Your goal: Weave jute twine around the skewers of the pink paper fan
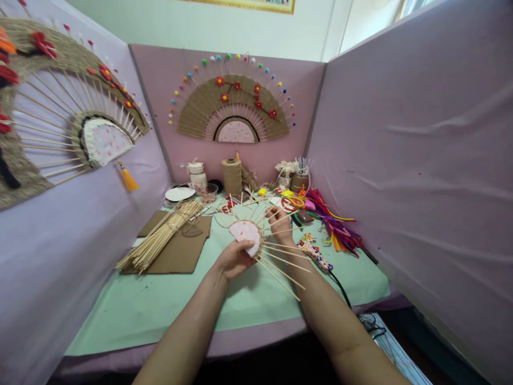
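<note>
My left hand (235, 259) grips an unfinished fan (245, 231) by its pale, pink-patterned half-round base, thumb on the front and fingers behind. Thin wooden sticks radiate from the base's curved edge, which is trimmed with twine. Behind the sticks on the right is my right hand (279, 222), its fingers pinched together. What they hold is too small to make out. A glue gun (315, 252) with a colourful pattern lies on the table right of my right forearm, its black cord trailing off the front edge.
Bundled wooden sticks (164, 235) lie on cardboard (192, 254) at left. A twine spool (231, 179), a white bottle (197, 175) and a clear bowl (209, 192) stand behind. Coloured pipe cleaners (339, 227) are at right. Partitions enclose the table; a finished fan (236, 99) hangs ahead.
</note>
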Demonstrator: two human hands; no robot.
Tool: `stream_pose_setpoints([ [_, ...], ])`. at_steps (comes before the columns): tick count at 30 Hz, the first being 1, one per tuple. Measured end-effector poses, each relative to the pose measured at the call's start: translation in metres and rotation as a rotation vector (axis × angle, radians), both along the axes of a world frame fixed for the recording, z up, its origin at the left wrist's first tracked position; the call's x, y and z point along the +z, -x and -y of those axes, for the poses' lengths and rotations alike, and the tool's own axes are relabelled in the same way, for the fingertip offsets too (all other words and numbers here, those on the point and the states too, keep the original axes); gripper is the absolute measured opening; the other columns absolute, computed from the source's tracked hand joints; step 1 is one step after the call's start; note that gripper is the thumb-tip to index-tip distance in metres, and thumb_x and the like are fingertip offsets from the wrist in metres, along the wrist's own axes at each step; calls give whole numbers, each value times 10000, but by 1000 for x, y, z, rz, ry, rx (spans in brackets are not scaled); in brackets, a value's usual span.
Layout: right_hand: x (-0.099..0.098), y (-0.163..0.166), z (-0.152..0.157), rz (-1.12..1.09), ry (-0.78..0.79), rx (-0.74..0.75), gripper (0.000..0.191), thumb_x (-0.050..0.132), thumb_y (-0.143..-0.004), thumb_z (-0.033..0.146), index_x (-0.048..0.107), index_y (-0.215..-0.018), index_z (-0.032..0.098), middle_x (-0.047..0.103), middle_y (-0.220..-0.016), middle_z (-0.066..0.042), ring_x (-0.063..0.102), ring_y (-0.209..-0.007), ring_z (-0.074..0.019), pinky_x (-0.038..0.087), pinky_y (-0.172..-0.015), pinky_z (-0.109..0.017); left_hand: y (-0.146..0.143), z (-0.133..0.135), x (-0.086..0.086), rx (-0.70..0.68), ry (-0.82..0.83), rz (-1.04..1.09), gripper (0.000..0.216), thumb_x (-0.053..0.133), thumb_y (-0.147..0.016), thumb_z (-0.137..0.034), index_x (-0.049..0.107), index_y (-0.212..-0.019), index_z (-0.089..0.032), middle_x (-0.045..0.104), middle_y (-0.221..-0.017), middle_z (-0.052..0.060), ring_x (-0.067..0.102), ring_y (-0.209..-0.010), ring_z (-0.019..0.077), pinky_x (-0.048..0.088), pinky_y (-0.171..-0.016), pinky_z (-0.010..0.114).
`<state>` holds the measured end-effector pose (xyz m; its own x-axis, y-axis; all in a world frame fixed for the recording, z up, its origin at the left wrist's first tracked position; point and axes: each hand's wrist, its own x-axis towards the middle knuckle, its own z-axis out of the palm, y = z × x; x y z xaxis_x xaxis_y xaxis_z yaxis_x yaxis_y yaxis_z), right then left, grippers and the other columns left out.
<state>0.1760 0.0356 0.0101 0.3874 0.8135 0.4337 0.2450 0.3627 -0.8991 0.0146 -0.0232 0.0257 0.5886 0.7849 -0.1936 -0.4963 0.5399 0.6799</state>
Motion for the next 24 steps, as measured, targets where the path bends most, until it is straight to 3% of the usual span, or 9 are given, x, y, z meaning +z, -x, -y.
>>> stream_pose_setpoints([
  [14, -5, -7, -8, -94, -38, -14, 210, 563, -717, 384, 551, -723, 174, 529, -633, 14, 415, -542, -105, 334, -531, -247, 3, 0, 6, 38, -19, 15, 239, 626, -647, -57, 646, -882, -95, 694, -790, 76, 614, -646, 126, 466, -614, 236],
  [24, 13, -22, 1, -518, -86, 310, 221, 705, -645, 317, 588, -791, 200, 552, -665, 34, 442, -521, -67, 344, -478, -207, 24, -22, 6, 232, -5, 87, 230, 591, -665, -41, 619, -875, -132, 685, -781, 32, 618, -656, 116, 489, -627, 235],
])
